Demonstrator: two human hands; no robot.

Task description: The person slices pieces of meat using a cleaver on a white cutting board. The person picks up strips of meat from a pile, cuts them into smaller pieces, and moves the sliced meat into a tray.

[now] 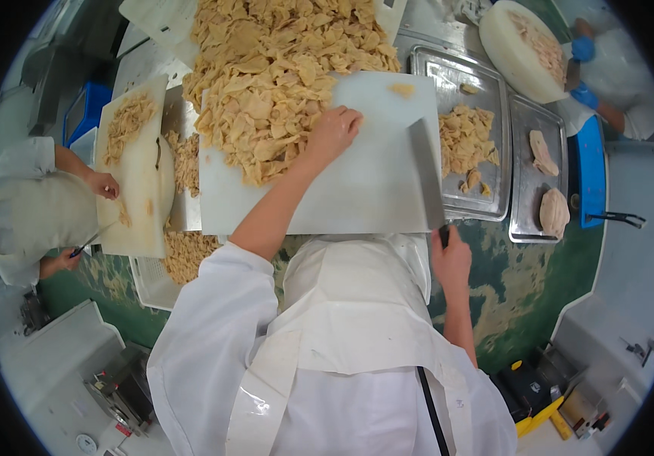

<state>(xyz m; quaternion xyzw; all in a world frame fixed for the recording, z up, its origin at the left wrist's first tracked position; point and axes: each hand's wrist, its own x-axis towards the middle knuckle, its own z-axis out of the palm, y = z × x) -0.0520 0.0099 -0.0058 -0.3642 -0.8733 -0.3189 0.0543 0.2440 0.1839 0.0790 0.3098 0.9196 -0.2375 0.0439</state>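
My left hand [333, 134] is over the white cutting board [372, 190], at the right edge of a big heap of pale yellow meat or skin pieces [266, 83]. Its fingers are curled together, and whatever they hold, if anything, is hidden. My right hand [452, 254] grips the black handle of a large knife [425, 163] at the board's near right corner. The broad blade points away from me and lies along the board's right side. A small yellowish piece [401, 90] rests near the board's far right corner.
Right of the board, a metal tray [498, 182] carries cut pieces [465, 140]; a second tray [524, 220] carries two pale meat pieces. At left, a co-worker [38, 197] holds a knife at another board [133, 220]. A blue-gloved person [615, 76] works at far right.
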